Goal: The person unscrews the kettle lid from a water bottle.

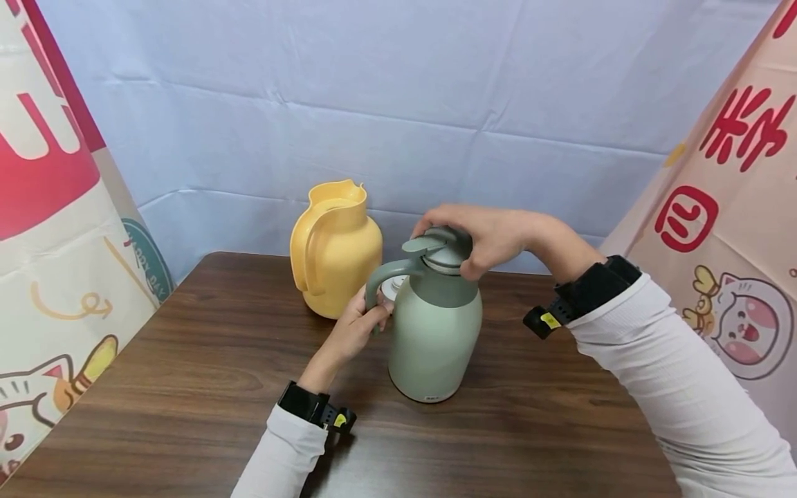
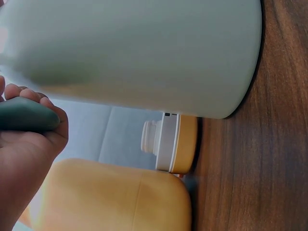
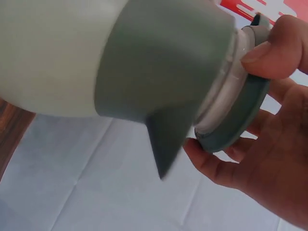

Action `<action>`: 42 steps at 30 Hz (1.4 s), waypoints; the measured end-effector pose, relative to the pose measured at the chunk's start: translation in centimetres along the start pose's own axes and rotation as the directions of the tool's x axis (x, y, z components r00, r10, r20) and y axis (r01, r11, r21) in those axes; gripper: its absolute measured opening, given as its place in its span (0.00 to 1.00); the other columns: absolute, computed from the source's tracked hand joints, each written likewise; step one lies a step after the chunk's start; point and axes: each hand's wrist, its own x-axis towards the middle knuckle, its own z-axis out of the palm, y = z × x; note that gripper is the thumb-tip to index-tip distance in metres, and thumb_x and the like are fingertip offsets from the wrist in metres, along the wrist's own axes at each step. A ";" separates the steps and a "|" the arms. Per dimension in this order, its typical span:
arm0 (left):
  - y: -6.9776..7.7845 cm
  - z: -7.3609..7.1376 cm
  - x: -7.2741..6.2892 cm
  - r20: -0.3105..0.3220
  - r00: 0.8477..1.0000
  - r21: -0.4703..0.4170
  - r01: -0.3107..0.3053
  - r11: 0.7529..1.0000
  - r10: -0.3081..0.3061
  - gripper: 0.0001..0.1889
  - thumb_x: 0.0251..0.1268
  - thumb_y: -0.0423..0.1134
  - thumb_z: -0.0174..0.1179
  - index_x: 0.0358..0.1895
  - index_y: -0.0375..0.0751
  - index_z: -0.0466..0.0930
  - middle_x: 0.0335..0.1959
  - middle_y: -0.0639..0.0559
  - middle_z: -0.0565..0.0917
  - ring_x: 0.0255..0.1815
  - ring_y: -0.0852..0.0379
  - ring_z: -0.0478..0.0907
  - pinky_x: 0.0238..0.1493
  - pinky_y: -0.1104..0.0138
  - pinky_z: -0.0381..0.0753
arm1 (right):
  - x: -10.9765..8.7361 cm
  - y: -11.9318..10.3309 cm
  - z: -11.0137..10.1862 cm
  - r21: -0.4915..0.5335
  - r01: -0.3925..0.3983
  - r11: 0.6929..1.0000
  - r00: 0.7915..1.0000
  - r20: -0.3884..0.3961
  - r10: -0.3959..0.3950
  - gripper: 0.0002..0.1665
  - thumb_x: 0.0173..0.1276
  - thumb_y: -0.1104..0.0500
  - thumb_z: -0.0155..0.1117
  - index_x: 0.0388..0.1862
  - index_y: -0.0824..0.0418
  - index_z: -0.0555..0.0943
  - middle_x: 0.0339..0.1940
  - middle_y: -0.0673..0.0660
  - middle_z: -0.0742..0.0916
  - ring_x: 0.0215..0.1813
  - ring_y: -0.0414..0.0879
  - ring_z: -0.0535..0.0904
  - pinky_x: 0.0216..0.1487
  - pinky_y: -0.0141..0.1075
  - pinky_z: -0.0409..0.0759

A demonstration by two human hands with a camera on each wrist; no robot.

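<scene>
A pale green thermos jug (image 1: 436, 346) stands upright on the wooden table. My left hand (image 1: 358, 325) holds its darker green handle (image 1: 386, 271), with the fingers curled round it in the left wrist view. At the top, my right hand (image 1: 492, 235) grips the green lid (image 3: 236, 115) by its rim, thumb on one side and fingers on the other. A pale ring under the lid shows above the jug's collar (image 3: 159, 62) in the right wrist view. The collar's pointed spout (image 3: 168, 139) juts out below.
Behind and to the left stands a yellow jug (image 1: 345, 263) with its top uncovered. A yellow lid with a white stopper (image 2: 166, 143) rests on the table beside it, partly hidden by the green jug. Pale blue cloth (image 1: 386, 97) hangs behind the table (image 1: 205, 373).
</scene>
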 end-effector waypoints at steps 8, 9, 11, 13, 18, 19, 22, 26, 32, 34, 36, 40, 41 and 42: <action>0.2 0.0 -0.1 -0.013 1.000 -0.006 0.012 1.000 -0.012 0.06 0.67 0.24 0.44 0.30 0.31 0.59 0.21 0.29 0.62 0.24 0.30 0.57 0.28 0.61 0.60 | -0.9 -0.1 -1.0 0.026 -0.029 0.999 0.999 -0.044 0.030 0.39 0.43 0.74 0.60 0.59 0.57 0.69 0.52 0.53 0.74 0.50 0.50 0.68 0.46 0.46 0.68; 0.1 0.1 -0.1 -0.013 1.000 -0.007 0.012 1.000 -0.012 0.06 0.67 0.24 0.44 0.30 0.31 0.59 0.21 0.29 0.62 0.23 0.31 0.57 0.28 0.61 0.60 | -0.9 -0.1 -1.1 0.024 -0.029 0.999 0.998 -0.048 0.030 0.39 0.43 0.74 0.60 0.59 0.57 0.69 0.52 0.53 0.74 0.50 0.50 0.68 0.46 0.46 0.68; 0.1 0.1 0.0 -0.011 1.000 -0.004 0.012 1.000 -0.012 0.06 0.67 0.24 0.44 0.30 0.30 0.59 0.21 0.29 0.63 0.22 0.35 0.58 0.28 0.61 0.60 | -1.0 -0.1 -1.0 0.019 -0.030 0.999 0.998 -0.056 0.031 0.39 0.44 0.73 0.60 0.59 0.57 0.69 0.51 0.54 0.74 0.49 0.50 0.69 0.46 0.46 0.69; 0.0 0.2 0.0 -0.010 1.000 0.000 0.013 1.000 -0.013 0.06 0.67 0.24 0.44 0.30 0.30 0.60 0.21 0.30 0.63 0.21 0.40 0.60 0.28 0.62 0.61 | -1.0 -0.2 -1.0 0.015 -0.035 0.999 0.997 -0.064 0.036 0.39 0.44 0.73 0.61 0.59 0.58 0.69 0.51 0.54 0.74 0.49 0.50 0.69 0.45 0.46 0.69; 0.0 0.2 0.0 -0.011 1.000 0.000 0.014 1.000 -0.014 0.06 0.66 0.23 0.43 0.30 0.31 0.60 0.21 0.30 0.63 0.22 0.43 0.61 0.28 0.62 0.62 | -1.4 -0.6 -1.1 0.022 -0.075 0.997 0.994 -0.080 0.077 0.42 0.44 0.72 0.62 0.62 0.54 0.67 0.52 0.55 0.74 0.48 0.50 0.70 0.43 0.46 0.70; 0.0 0.2 0.0 -0.011 1.000 -0.002 0.011 1.000 -0.011 0.06 0.66 0.23 0.43 0.30 0.31 0.60 0.21 0.30 0.63 0.22 0.42 0.61 0.28 0.61 0.62 | -1.5 -0.7 -1.1 0.024 -0.083 0.996 0.993 -0.086 0.084 0.43 0.44 0.73 0.62 0.63 0.52 0.66 0.53 0.55 0.73 0.49 0.51 0.70 0.43 0.46 0.70; 0.0 0.2 0.0 -0.010 1.000 -0.005 0.000 1.000 0.000 0.07 0.66 0.23 0.44 0.30 0.31 0.60 0.21 0.29 0.63 0.23 0.37 0.60 0.28 0.58 0.61 | -2.0 -0.9 -1.4 0.024 -0.094 0.995 0.990 -0.104 0.096 0.47 0.45 0.73 0.62 0.65 0.48 0.64 0.56 0.54 0.72 0.51 0.51 0.69 0.44 0.46 0.70; 0.0 0.1 0.0 -0.011 1.000 -0.003 -0.001 1.000 0.001 0.07 0.66 0.24 0.44 0.30 0.31 0.60 0.20 0.29 0.63 0.24 0.32 0.59 0.28 0.55 0.61 | -2.7 -0.9 -1.8 0.017 -0.081 0.997 0.989 -0.127 0.082 0.47 0.46 0.74 0.61 0.66 0.48 0.65 0.57 0.53 0.72 0.50 0.52 0.68 0.42 0.47 0.71; 0.0 0.1 0.0 -0.014 1.000 0.001 0.012 1.000 -0.012 0.07 0.66 0.24 0.44 0.30 0.31 0.60 0.21 0.30 0.63 0.24 0.30 0.58 0.29 0.56 0.61 | -4.1 -1.0 -2.5 0.016 -0.120 0.993 0.980 -0.156 0.121 0.47 0.46 0.74 0.62 0.66 0.46 0.66 0.56 0.54 0.72 0.49 0.52 0.68 0.37 0.46 0.72; 0.1 0.1 0.0 -0.012 1.000 0.003 0.010 1.000 -0.010 0.07 0.66 0.24 0.44 0.30 0.31 0.60 0.20 0.30 0.63 0.24 0.31 0.58 0.29 0.55 0.61 | -4.6 -1.0 -2.7 0.014 -0.131 0.991 0.977 -0.166 0.132 0.48 0.46 0.74 0.62 0.67 0.46 0.65 0.56 0.53 0.72 0.49 0.52 0.68 0.36 0.46 0.72; 0.1 0.1 0.0 -0.011 1.000 0.006 0.007 1.000 -0.007 0.07 0.66 0.24 0.44 0.29 0.31 0.60 0.20 0.30 0.63 0.23 0.34 0.59 0.28 0.55 0.61 | -5.1 -1.0 -2.9 0.010 -0.139 0.990 0.974 -0.177 0.139 0.48 0.46 0.74 0.63 0.67 0.45 0.65 0.56 0.53 0.72 0.48 0.52 0.67 0.36 0.46 0.72; 0.0 0.1 0.0 -0.011 1.000 0.012 0.001 1.000 -0.001 0.07 0.66 0.23 0.44 0.29 0.31 0.60 0.20 0.30 0.64 0.22 0.38 0.60 0.28 0.54 0.61 | -6.1 -0.6 -3.1 0.001 -0.170 0.986 0.967 -0.192 0.167 0.48 0.46 0.73 0.63 0.67 0.46 0.65 0.55 0.55 0.72 0.48 0.52 0.68 0.36 0.46 0.72; 0.1 0.1 0.0 -0.011 1.000 0.012 0.006 1.000 -0.005 0.07 0.66 0.23 0.44 0.29 0.32 0.60 0.21 0.30 0.64 0.23 0.37 0.60 0.29 0.54 0.61 | -6.3 -0.5 -3.1 -0.002 -0.180 0.984 0.965 -0.196 0.176 0.48 0.46 0.73 0.63 0.67 0.46 0.65 0.55 0.55 0.72 0.48 0.52 0.68 0.37 0.47 0.72; 0.1 0.1 0.0 -0.012 1.000 0.015 0.008 1.000 -0.008 0.07 0.67 0.23 0.44 0.29 0.32 0.60 0.21 0.30 0.64 0.23 0.37 0.61 0.29 0.54 0.61 | -6.6 -0.3 -3.1 -0.001 -0.187 0.982 0.963 -0.198 0.184 0.48 0.46 0.73 0.63 0.67 0.46 0.64 0.56 0.56 0.72 0.48 0.52 0.68 0.37 0.47 0.72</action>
